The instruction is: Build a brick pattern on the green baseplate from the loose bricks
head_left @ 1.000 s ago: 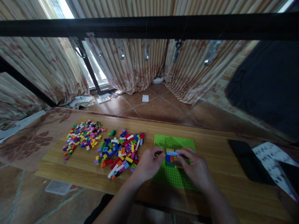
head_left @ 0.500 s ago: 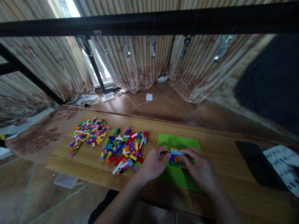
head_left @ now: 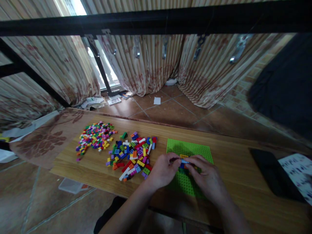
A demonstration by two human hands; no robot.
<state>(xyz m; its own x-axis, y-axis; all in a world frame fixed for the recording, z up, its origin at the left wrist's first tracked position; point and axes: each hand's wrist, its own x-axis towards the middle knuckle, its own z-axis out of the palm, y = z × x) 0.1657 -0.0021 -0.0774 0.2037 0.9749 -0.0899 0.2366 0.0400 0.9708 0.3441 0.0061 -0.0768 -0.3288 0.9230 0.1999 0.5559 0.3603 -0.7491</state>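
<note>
A light blue building brick (head_left: pixel 184 161) is pinched between both hands, a little above a green baseplate (head_left: pixel 195 146). My left hand (head_left: pixel 164 169) grips its left end between thumb and fingers. At the other end, my right hand (head_left: pixel 206 172) has its fingertips closed on the same brick. Under the fingers, a cluster of yellow, blue and other coloured bricks (head_left: pixel 183 156) sits on the baseplate, mostly covered by the hands.
Left of the baseplate lies a pile of larger mixed bricks (head_left: pixel 133 154), and farther left a pile of small bricks (head_left: pixel 96 135). On the right rest a black flat object (head_left: pixel 270 172) and a printed sheet (head_left: pixel 296 172). A black bar (head_left: pixel 151 24) with hanging clips crosses above the wooden table (head_left: pixel 85 172).
Both hands have drawn closer together around the light blue brick, covering more of it and of the bricks below. The whole view has shifted slightly.
</note>
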